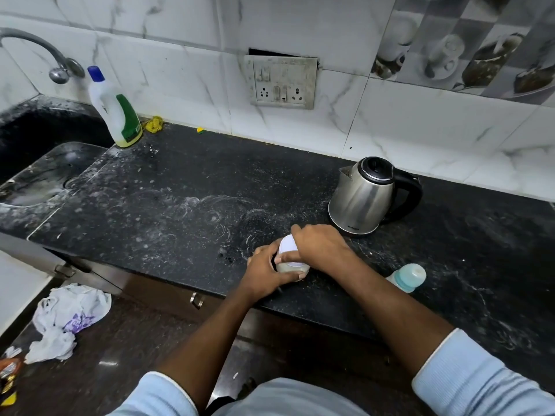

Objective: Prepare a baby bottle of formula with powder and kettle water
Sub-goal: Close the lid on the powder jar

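Observation:
A small powder jar [290,266] with a white lid [286,246] stands near the front edge of the black counter [186,199]. My left hand [265,273] wraps around the jar's body. My right hand [319,246] grips the lid from above. A steel kettle [365,196] with a black handle and closed lid stands just behind my hands, to the right. A baby bottle [408,277] with a pale blue cap lies tilted on the counter, right of my right forearm.
A sink [39,178] and tap [36,52] are at the far left, with a white detergent bottle [115,109] beside them. A switch and socket plate [282,81] is on the tiled wall. White plastic bags [67,319] lie on the floor at lower left.

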`<state>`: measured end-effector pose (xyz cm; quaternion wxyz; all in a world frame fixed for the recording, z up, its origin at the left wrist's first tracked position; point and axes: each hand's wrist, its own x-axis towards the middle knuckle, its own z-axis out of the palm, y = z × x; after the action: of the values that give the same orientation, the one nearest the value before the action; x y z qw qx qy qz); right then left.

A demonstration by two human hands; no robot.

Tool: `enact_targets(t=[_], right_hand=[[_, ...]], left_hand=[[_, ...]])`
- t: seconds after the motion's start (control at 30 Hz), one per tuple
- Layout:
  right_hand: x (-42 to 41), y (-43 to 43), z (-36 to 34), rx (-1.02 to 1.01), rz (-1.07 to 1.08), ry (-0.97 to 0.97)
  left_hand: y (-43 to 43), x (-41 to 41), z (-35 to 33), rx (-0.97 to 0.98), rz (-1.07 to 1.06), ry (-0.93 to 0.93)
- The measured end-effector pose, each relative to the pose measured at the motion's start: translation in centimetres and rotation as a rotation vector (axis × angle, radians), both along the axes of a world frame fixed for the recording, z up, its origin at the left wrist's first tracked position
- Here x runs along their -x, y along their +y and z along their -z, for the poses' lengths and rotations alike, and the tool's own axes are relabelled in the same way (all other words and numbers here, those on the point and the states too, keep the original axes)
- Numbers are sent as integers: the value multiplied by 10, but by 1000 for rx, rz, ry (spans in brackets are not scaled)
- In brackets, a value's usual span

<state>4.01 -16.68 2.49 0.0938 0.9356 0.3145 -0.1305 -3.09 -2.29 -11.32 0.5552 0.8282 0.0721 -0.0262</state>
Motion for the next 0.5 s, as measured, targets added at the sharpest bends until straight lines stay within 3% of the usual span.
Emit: enact_targets(t=[0.1, 0.23, 0.3, 0.37, 0.5], right_hand=[[-1, -4, -11, 53, 75, 43], [-6, -22, -24, -57, 94, 80], [-7, -23, -22, -147, 21, 230], [-8, -20, -15, -115, -74, 397], [-5, -12, 4, -104, -104, 289]], left_hand=[[-1, 2, -2, -7, -7, -17], [0, -1, 0, -42, 15, -23], [1, -1, -1, -43, 6, -19], [-1, 1, -3, -26, 7, -20], [-1, 1, -2, -9, 11, -33]])
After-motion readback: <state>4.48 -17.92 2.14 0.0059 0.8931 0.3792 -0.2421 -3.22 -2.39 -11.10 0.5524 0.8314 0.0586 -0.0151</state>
